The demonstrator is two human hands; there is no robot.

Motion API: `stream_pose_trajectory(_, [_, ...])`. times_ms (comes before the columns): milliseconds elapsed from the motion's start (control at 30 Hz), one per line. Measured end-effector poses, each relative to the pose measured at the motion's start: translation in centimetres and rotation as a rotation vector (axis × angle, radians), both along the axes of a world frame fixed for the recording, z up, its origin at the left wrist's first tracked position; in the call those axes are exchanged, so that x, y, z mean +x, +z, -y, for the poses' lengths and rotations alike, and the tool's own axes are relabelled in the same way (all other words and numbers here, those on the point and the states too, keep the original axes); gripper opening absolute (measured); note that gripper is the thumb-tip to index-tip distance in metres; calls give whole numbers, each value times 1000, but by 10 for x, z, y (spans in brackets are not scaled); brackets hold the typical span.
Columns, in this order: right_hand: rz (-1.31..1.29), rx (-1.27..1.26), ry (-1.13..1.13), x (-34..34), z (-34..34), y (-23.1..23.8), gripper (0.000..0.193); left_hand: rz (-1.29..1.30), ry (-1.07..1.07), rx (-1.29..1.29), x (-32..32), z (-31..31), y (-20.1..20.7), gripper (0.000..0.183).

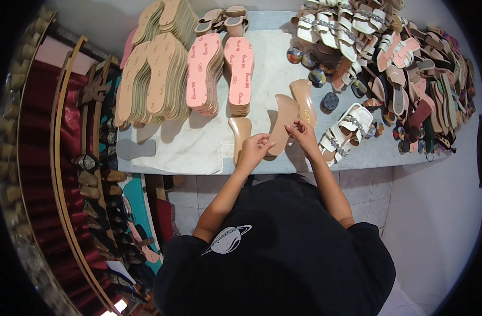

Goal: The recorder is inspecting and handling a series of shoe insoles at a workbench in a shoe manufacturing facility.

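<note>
A tan shoe insole (284, 117) is held tilted over the front edge of the table, between my two hands. My left hand (257, 148) has its fingers closed at the insole's lower left edge. On the opposite edge, my right hand (303, 136) pinches it with bent fingers. A glossy tan insole (302, 97) with gold marking lies just behind, partly covered by the right hand. Another glossy tan insole (241, 131) rests to the left, its lower end hidden by my left hand.
Stacks of tan insoles (164, 73) and pink insoles (204, 68) stand at the back left. White sandals (349, 131) sit to the right, before a heap of shoes (404, 79). A grey sole piece (137, 149) lies at the left corner. Shoe racks (96, 195) flank the table's left.
</note>
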State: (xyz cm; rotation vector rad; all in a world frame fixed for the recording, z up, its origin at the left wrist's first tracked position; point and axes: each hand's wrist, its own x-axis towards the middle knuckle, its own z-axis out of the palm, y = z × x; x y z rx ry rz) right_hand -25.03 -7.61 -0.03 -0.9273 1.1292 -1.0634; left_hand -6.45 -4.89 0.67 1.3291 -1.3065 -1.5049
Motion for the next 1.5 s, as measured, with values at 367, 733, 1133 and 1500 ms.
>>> stream_pose_trajectory(367, [-168, -75, 160, 61, 20, -2, 20, 128, 199, 27, 63, -54, 1, 23])
stream_pose_trajectory(733, [-313, -182, 68, 107, 30, -12, 20, 459, 329, -114, 81, -66, 1, 24])
stream_pose_trajectory(1133, [-404, -239, 6, 110, 32, -16, 23, 543, 304, -160, 80, -60, -5, 24])
stream_pose_trajectory(1500, [-323, -166, 28, 110, 28, -21, 22, 595, 325, -100, 79, -60, -9, 24])
